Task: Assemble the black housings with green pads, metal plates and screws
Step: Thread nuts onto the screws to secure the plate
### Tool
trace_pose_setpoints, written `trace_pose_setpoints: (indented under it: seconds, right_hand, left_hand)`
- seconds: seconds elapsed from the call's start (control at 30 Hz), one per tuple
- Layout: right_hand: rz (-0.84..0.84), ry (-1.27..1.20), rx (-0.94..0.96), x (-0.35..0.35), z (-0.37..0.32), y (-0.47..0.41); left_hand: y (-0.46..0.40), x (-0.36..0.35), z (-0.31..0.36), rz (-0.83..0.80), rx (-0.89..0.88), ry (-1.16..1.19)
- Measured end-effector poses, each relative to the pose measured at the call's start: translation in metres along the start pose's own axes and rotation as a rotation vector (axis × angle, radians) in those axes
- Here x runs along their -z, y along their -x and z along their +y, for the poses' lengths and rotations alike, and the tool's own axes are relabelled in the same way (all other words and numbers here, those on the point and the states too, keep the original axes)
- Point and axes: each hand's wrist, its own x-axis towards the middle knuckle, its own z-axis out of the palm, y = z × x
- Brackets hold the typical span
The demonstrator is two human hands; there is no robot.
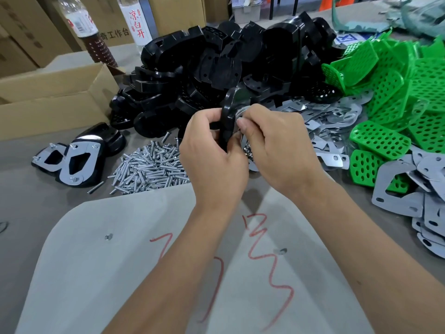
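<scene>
Left hand (212, 150) grips a housing (228, 116) edge-on; right hand (277, 145) pinches a plate (241, 112) at its 3 o'clock side; misaligned holes would block screws.

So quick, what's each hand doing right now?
Left hand: grips the black housing on edge.
Right hand: pinches a metal plate against that housing.

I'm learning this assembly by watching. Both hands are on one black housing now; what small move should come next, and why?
Probably seat the metal plate flat against the housing: the right hand pinches it at the edge while the left hand grips the housing upright. Screws lie untouched.
</scene>
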Motion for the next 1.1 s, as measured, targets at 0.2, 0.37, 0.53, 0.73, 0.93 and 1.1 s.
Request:
trace_pose_setpoints:
  seconds: [0.2,0.37,0.53,0.73,0.93,1.1]
  right_hand:
    - [0.035,0.024,-0.004,-0.001,0.003,0.001]
    - [0.142,-0.041,-0.011,-0.007,0.003,0.002]
    - [0.241,-0.048,0.037,-0.01,0.0,0.003]
    - [0.181,-0.046,0.089,-0.008,0.003,0.003]
    - [0.159,-0.015,0.103,-0.006,0.005,0.002]
    - [0.125,-0.01,0.087,-0.005,0.005,0.0]
  left_hand:
    - [0.001,-0.001,0.001,-0.017,-0.009,-0.012]
    - [0.0,-0.002,0.0,-0.025,0.034,0.027]
    - [0.0,-0.001,0.0,-0.035,0.07,0.047]
    - [-0.002,0.001,-0.002,-0.026,0.086,0.054]
    - [-0.002,0.0,-0.001,-0.017,0.084,0.035]
    - [-0.002,0.0,0.0,-0.02,0.064,0.033]
